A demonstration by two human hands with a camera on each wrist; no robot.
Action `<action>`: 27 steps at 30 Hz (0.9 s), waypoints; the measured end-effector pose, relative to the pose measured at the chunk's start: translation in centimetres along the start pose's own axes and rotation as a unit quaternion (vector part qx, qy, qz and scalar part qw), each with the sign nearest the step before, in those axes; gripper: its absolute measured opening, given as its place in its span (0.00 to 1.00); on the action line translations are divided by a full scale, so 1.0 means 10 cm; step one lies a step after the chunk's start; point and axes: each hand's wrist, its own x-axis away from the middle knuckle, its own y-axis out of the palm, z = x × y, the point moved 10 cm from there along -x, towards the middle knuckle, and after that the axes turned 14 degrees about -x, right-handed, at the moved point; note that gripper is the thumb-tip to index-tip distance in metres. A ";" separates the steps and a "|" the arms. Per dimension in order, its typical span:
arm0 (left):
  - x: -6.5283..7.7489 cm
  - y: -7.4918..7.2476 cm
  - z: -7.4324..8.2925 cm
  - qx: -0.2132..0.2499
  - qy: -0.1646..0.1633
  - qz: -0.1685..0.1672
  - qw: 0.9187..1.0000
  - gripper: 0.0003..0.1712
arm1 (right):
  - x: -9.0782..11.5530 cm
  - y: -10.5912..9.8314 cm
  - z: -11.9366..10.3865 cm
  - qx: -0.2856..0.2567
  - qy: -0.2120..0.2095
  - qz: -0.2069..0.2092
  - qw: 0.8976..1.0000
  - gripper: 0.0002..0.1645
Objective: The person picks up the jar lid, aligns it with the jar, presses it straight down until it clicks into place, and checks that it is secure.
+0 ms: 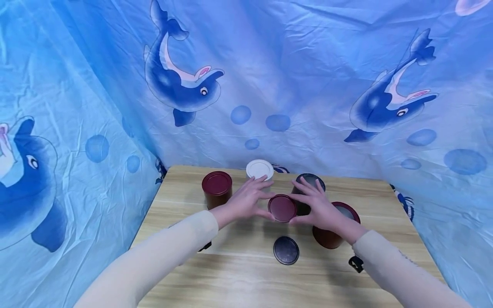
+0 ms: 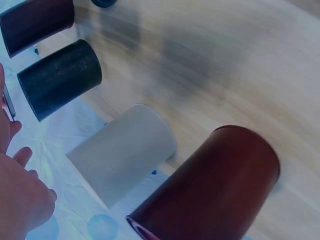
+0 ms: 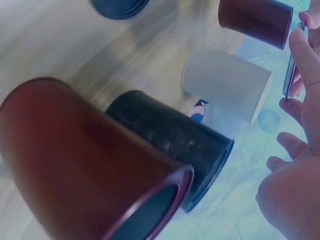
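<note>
A round dark-red lid (image 1: 282, 208) is held level between both hands, above the table. My left hand (image 1: 249, 200) grips its left edge with thumb and forefinger, the other fingers spread. On the opposite edge, my right hand (image 1: 317, 209) pinches the rim in the same way. The right wrist view shows the lid (image 3: 290, 75) edge-on between fingertips. Below the right hand stands a red-brown canister (image 1: 327, 237) with an open top. Behind that hand is a black canister (image 1: 303, 207), partly covered by the fingers. A white canister (image 2: 125, 152) stands beyond the left hand.
Another red-brown canister (image 1: 217, 197) with a red top stands at the left. A black lid (image 1: 286, 250) lies flat on the wooden table (image 1: 231, 282), nearer than the hands. Blue dolphin-print cloth (image 1: 269, 77) hangs behind the table and along its sides.
</note>
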 end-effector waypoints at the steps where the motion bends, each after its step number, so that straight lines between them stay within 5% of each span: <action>1: -0.03 -0.01 0.01 -0.001 0.001 -0.002 1.000 0.45 | 0.01 -0.03 0.01 0.002 0.001 0.000 1.000 0.46; 27: -0.79 -0.03 0.43 -0.023 0.021 -0.050 0.998 0.47 | 0.37 -0.66 0.33 0.003 0.021 0.034 0.999 0.45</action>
